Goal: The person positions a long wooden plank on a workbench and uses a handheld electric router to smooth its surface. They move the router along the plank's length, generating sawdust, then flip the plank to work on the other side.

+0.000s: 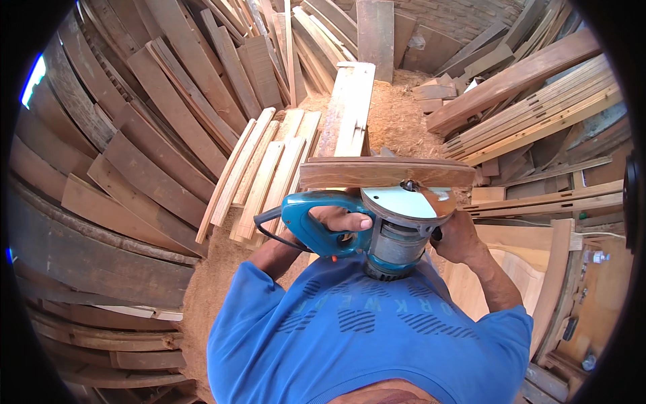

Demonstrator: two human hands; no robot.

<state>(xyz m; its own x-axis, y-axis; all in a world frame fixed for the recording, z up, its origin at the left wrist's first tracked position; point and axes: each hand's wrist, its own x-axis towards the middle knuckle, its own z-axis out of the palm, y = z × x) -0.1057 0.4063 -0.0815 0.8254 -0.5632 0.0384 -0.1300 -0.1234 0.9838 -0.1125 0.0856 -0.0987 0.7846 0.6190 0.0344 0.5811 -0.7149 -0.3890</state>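
I see the left hand (342, 219) clenched around the teal handle of the power tool (377, 225), thumb lying along the top. The right hand (456, 237) grips the far side of its grey motor body, fingers wrapped out of sight. Both forearms rise from the blue shirt (363, 330), elbows bent, drawn close to the chest. The tool's pale round base faces up, right between the hands, and a curved wooden piece (387, 173) lies just beyond it, touching its front edge.

Head-worn fisheye looks steeply down, close over the hands (350, 219)
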